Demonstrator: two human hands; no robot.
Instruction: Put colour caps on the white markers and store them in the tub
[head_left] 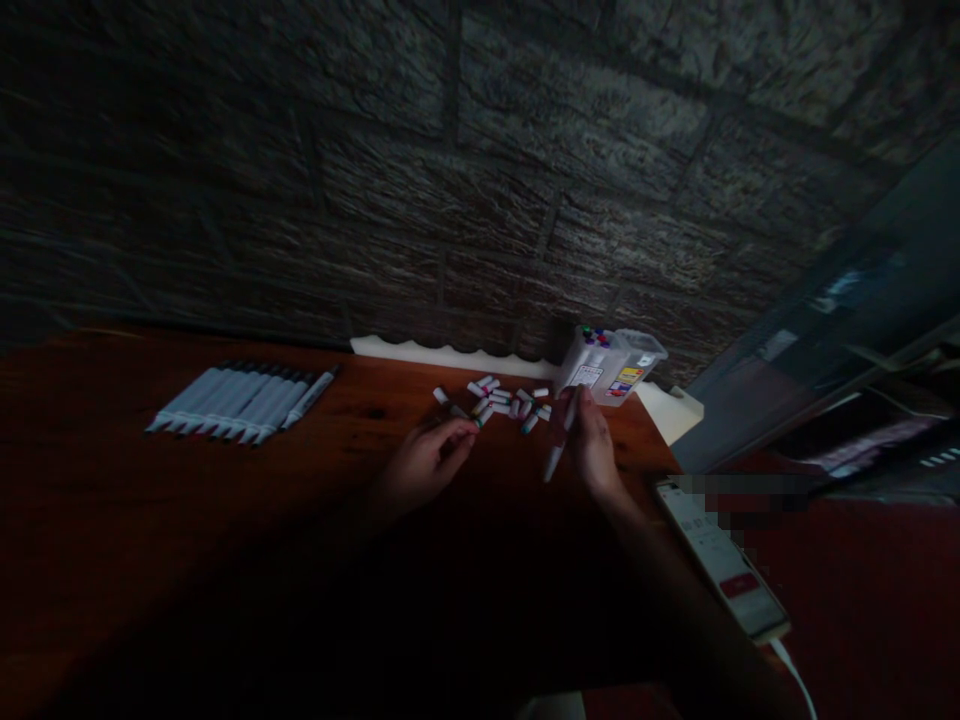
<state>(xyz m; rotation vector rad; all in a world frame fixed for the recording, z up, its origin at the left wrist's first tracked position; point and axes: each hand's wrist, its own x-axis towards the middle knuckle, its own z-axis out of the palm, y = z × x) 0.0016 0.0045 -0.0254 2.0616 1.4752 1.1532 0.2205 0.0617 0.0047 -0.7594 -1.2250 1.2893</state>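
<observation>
My right hand (596,450) is closed around a white marker (556,455), which slants downward to the left in front of the plastic case. Thumb and fingertips of my left hand (429,462) pinch a small marker cap (481,412) with a green end, at the near edge of a loose pile. That pile of white caps (504,400) with coloured ends lies scattered between my two hands. A clear plastic case (594,362) with labels stands just beyond my right hand, several coloured marker ends showing at its top.
Several white markers (238,402) lie side by side in a row at the left of the wooden table (90,480). A pale scalloped strip (450,358) runs along the stone wall (390,180). At the right edge a phone (724,560) lies with a white cable (793,675) attached.
</observation>
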